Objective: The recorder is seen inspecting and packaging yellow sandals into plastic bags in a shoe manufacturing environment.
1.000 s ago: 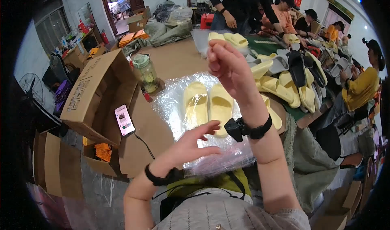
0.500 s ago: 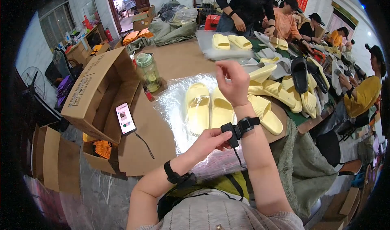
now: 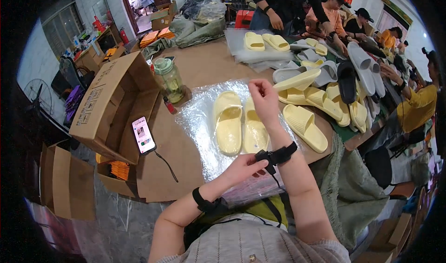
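Note:
My left hand [image 3: 246, 168] pinches a small black cabled device [image 3: 263, 157] on the strap around my right wrist. My right hand [image 3: 265, 98] is raised above the table with its fingers curled into a loose fist, and I see nothing in it. Beneath my hands, a pair of pale yellow slide sandals [image 3: 228, 132] lies side by side on a sheet of clear plastic [image 3: 195, 119]. My right hand and wrist partly cover the right sandal of the pair. Another yellow slide [image 3: 305, 128] lies just right of my right wrist.
A cardboard box [image 3: 111, 100] lies on its side at the left, beside a phone [image 3: 143, 135] with a cord. A lidded bottle [image 3: 170, 82] and small red bottle [image 3: 168, 106] stand nearby. Mixed slides are heaped at the right, including a black one [image 3: 346, 82]. Several people work beyond.
My right hand has dropped slightly and turned, its fingers still curled. My left hand keeps hold of the wrist device. At the right, a co-worker has lifted grey slides above the heap.

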The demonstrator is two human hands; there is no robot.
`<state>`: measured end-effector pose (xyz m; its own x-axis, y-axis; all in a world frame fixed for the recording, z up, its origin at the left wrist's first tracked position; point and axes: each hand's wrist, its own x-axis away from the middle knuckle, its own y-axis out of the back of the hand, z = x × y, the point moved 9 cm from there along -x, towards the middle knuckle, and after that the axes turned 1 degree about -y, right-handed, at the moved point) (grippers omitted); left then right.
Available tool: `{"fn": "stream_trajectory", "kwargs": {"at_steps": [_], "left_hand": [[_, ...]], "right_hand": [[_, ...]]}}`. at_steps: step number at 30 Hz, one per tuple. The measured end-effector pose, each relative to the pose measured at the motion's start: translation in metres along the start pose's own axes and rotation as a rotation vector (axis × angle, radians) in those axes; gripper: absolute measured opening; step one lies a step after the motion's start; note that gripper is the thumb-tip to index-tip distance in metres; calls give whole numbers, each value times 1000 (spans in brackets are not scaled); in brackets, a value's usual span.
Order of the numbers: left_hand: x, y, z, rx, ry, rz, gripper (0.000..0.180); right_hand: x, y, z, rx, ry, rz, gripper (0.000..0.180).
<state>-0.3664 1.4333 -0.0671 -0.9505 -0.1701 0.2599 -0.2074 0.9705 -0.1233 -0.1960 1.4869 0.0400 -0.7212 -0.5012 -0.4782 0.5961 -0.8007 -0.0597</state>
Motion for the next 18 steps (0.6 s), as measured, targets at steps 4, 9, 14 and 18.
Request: {"fn": "stream_trajectory", "kwargs": {"at_steps": [4,9,14,18], "left_hand": [[18,18,8,-300,-11,-31,35],[51,63,-28,-778,-256,-335,41],[45,91,-2,-1207,-383,-420,72],[49,92,16,-1320,-248,-376,82]], "right_hand": [[13,-13,1,428,39,175,16],[24,6,-41,625,-74,270,21],[49,-12,-46,1064,87,418,27],[60,-16,-44,1050,99,502,30]]}}
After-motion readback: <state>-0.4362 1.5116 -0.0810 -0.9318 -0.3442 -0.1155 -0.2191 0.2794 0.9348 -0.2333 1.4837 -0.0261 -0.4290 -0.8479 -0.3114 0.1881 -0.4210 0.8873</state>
